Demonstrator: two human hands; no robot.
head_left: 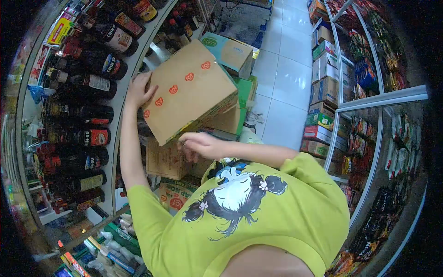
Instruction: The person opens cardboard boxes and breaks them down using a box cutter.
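A large brown cardboard box (184,99) with a row of red round seals along its top sits tilted on other boxes. At its left side, my left hand (140,91) grips the edge, thumb laid over the top face. My right hand (201,145) is by the box's near lower corner, its fingers bent downward and smeared by motion. Below the hands stands another brown carton (165,160). Beyond the large box is a green-and-brown carton (230,53).
Shelves of dark sauce bottles (92,136) rise close on my left. Glass-framed shelving with packets (362,134) lines the right, with stacked cartons (324,87) beside it. White floor tiles (288,69) run between. A printed carton (177,196) lies low in front of me.
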